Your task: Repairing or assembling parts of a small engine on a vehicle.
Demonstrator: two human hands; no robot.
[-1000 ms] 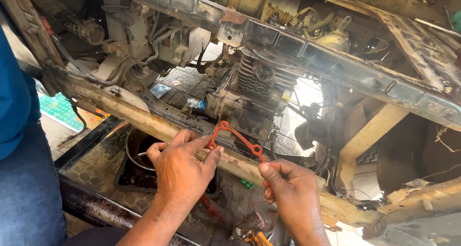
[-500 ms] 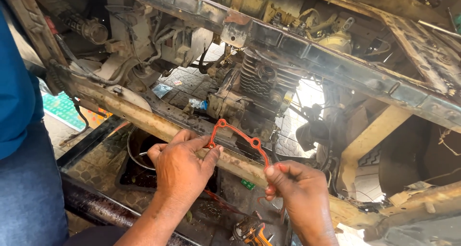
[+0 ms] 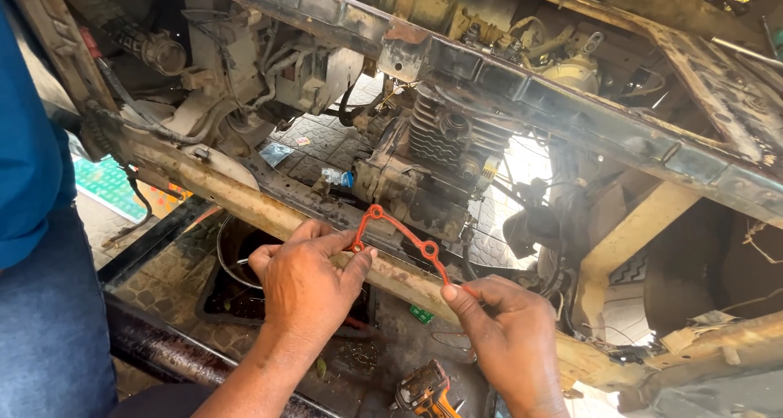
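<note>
Left hand (image 3: 308, 281) and right hand (image 3: 507, 330) each pinch one end of the orange gasket (image 3: 405, 245), held in the air before the engine (image 3: 428, 169). Likely fragile: a light, even grip without twisting would suit.

Single head view, looking steeply down from close above both hands; rusty yellow steel vehicle frame (image 3: 269, 210) crosses just beyond the fingers, finned grey engine (image 3: 444, 141) farther behind.

Paved floor under my hands

Below me the patterned paving (image 3: 326, 145) carries a dark drain pan (image 3: 245, 291) at seven o'clock, an orange power tool (image 3: 424, 392) at six, and, I think, a small green scrap (image 3: 421, 314).
</note>
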